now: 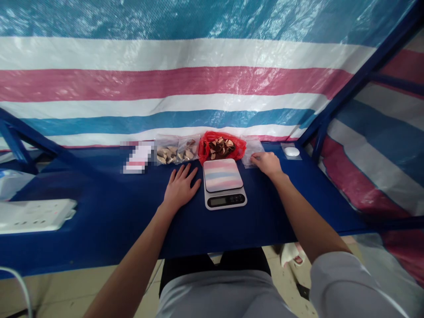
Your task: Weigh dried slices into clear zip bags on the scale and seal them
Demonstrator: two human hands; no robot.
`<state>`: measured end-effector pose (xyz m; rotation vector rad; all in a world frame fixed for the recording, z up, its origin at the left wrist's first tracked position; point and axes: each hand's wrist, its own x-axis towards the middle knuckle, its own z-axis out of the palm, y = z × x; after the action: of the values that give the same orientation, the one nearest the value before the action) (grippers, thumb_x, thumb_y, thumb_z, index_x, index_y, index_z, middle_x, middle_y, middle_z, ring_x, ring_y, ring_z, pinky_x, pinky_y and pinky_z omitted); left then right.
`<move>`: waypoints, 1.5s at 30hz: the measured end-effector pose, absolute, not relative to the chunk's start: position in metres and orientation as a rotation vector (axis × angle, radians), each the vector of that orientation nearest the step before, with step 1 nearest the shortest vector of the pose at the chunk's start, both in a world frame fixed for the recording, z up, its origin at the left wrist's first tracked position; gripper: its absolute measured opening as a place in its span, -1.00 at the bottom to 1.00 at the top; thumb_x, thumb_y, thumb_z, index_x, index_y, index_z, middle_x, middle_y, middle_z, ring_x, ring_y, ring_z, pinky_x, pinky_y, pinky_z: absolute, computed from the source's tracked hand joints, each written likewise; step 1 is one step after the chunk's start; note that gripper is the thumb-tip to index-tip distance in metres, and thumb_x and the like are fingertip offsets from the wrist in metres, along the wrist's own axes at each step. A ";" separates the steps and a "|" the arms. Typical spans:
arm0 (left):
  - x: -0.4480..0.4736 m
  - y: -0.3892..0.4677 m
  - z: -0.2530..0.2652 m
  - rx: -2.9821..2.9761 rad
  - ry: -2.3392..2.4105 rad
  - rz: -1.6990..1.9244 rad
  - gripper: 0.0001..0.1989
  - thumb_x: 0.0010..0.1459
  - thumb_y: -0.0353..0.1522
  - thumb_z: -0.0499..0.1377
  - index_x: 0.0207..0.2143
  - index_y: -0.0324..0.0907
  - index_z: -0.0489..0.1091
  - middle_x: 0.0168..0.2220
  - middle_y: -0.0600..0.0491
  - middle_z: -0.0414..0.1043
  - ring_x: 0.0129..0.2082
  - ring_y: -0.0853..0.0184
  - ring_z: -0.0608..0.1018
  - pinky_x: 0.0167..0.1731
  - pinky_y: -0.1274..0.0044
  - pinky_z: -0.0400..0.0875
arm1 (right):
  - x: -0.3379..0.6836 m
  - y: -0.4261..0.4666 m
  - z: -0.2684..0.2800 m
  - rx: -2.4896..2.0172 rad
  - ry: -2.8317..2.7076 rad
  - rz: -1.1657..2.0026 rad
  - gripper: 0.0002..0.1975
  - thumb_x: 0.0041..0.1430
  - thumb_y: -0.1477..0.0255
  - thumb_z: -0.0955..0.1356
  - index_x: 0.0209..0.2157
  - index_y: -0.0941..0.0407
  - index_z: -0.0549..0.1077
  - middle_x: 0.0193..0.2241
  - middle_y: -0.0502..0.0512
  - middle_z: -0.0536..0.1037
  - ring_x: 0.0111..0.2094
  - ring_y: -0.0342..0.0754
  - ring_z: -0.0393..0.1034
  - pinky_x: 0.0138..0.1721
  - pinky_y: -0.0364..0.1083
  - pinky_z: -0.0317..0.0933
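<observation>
Shirt point(218, 293) in grey and dark trousers point(185, 267) sit closest, cut off at the bottom, with the front edge of the blue table point(115, 216) running just past them. Power strip point(38, 215) pokes in on the left and gets chopped by the frame, but there's decent room between it and the left hand point(180, 187). That hand lies palm down on the table, fingers spread, not holding anything, thumb just beside the kitchen scale point(223, 183). Scale's in the middle, set back from the front edge; whatever's on its screen point(218, 202), I can't read it. Right hand point(266, 163) is over at a flat clear bag point(253, 145), fingertips bunched together on it and covering part of it, so can't tell if plastic is actually pinched. Right behind the scale is a red bag point(206, 152), mouth open, full of brown and cream pieces point(221, 148). Two clear bags point(167, 152) of paler pieces lie left of it, then something pixelated out point(138, 158), no clue what. White oval thing point(291, 151) lies near the right back corner, with some table between it and the right hand. Striped sheet point(165, 84) hangs behind everything.
</observation>
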<state>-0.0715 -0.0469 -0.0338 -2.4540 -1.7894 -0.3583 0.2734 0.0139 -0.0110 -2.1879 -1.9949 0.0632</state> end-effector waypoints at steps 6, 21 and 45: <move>-0.071 -0.047 -0.032 -2.458 -1.800 -0.332 -0.46 0.37 -0.15 -0.03 0.31 -0.14 0.28 0.37 -0.12 0.17 0.37 0.02 0.22 0.34 0.14 0.06 | 0.275 0.016 -0.010 -2.186 -1.904 0.133 -0.67 0.29 0.17 0.31 -0.04 -0.06 0.62 -0.09 0.13 0.65 -0.04 0.14 0.53 -0.04 0.01 0.35; -0.074 -0.045 -0.028 -2.485 -1.820 -0.518 -0.52 0.32 -0.19 0.06 0.20 -0.17 0.41 0.28 -0.13 0.33 0.31 0.02 0.33 0.31 0.12 0.15 | 0.280 0.012 0.012 -1.871 -1.680 0.315 -0.70 0.18 0.20 0.37 -0.17 0.02 0.67 -0.14 0.11 0.69 -0.05 0.15 0.56 0.02 0.01 0.34; 0.003 -0.020 0.052 -2.421 -2.897 -2.805 -0.73 0.12 -0.22 0.32 -0.20 -0.22 0.55 -0.26 -0.06 0.55 -0.29 0.31 0.56 -0.31 0.49 0.52 | 0.176 -0.026 0.044 -0.788 -0.954 1.415 -0.66 -0.30 0.19 0.63 -0.43 0.04 0.66 -0.35 0.05 0.69 -0.27 0.06 0.58 -0.12 0.06 0.45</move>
<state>0.0034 -0.0205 0.0518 -2.4211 -2.8968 -2.8050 0.1760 -0.0264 0.0445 -0.7880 -0.9538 1.4146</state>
